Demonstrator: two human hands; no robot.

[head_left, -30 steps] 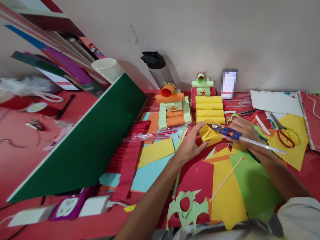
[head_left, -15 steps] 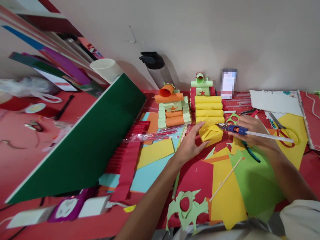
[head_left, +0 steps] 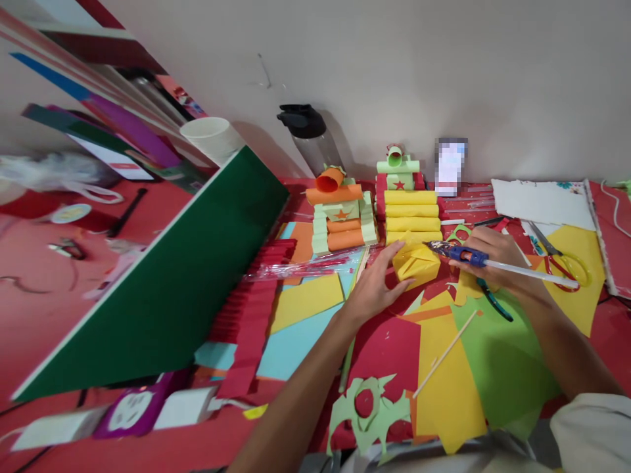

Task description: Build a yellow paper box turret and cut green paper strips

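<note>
My right hand (head_left: 493,253) is wrapped round a blue glue gun (head_left: 468,255), with a long clear glue stick (head_left: 527,270) coming out of its back. The nozzle points left, at the top of a folded yellow paper box (head_left: 418,264); I cannot tell if it touches. My left hand (head_left: 377,286) grips the box's left side between thumb and fingers. Right behind the box lies a row of yellow paper rolls (head_left: 411,211). To the left stands an orange and pale green paper model (head_left: 340,220) with a star, and a green and red model (head_left: 398,174) sits farther back.
A green board (head_left: 162,282) leans at the left. Scissors (head_left: 559,256), teal-handled pliers (head_left: 494,299), a wooden stick (head_left: 446,355) and coloured paper sheets (head_left: 448,387) lie about. A bottle (head_left: 310,138) and a phone (head_left: 450,167) stand by the wall.
Almost nothing differs. The glue gun's nozzle has shifted very slightly left over the yellow paper box, and the view has moved a touch.
</note>
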